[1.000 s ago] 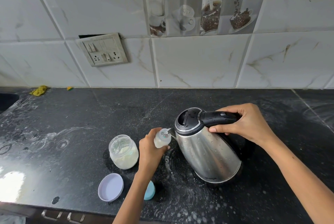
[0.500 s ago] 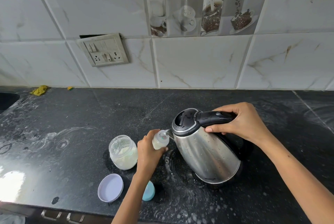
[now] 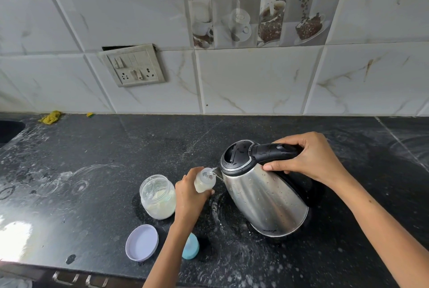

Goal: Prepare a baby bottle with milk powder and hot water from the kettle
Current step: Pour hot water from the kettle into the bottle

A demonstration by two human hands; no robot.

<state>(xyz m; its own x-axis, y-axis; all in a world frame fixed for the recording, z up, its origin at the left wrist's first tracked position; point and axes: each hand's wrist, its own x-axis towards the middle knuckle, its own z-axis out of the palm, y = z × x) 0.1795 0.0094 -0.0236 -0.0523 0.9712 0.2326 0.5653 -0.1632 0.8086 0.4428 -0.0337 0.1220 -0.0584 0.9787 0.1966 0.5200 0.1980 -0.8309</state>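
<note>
A person's right hand grips the black handle of a stainless-steel kettle, fingers wrapped shut around the handle, tilting the kettle left so its spout meets the open mouth of a small baby bottle. The left hand holds that bottle just left of the kettle, near the middle of the black stone counter, with its fingers closed around the bottle's lower body. A thin stream of water runs from the spout into the bottle's neck, and the bottle shows pale, milky contents below. The kettle's base edge rests near the counter while its body leans toward the bottle; water droplets bead on its steel side.

Just left of the left hand stands an open glass jar holding off-white milk powder in its lower part. Nearer the camera, a lavender jar lid lies flat on the counter, and a light blue bottle cap lies just right of the person's left forearm. White powder smears and ring marks streak the dark counter around these things.

On the far side, a marble-patterned tiled wall carries a switch and socket plate at left and a panel of coffee-themed tiles above. A yellow scrap of cloth lies at the counter's far left edge, against the wall.
</note>
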